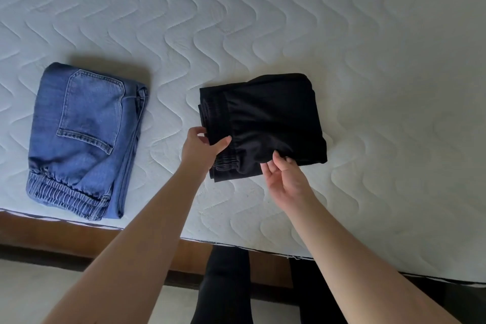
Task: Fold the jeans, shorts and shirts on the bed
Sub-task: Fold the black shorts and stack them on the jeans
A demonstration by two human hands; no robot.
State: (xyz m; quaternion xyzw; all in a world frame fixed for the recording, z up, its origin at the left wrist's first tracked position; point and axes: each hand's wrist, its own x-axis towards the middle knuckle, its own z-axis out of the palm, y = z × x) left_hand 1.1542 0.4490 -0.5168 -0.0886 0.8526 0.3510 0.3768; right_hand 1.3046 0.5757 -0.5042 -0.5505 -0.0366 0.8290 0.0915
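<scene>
Folded black shorts with an elastic waistband lie on the white quilted mattress, near its front edge. My left hand grips the left edge of the shorts at the waistband, thumb on top. My right hand pinches the near bottom edge of the same shorts, palm turned up. Folded blue jeans with a back pocket facing up lie apart to the left, touched by neither hand.
The wooden bed frame runs below the mattress edge at the bottom. My legs in dark trousers stand against it on a pale floor. The mattress stretches bare behind and to the right of the clothes.
</scene>
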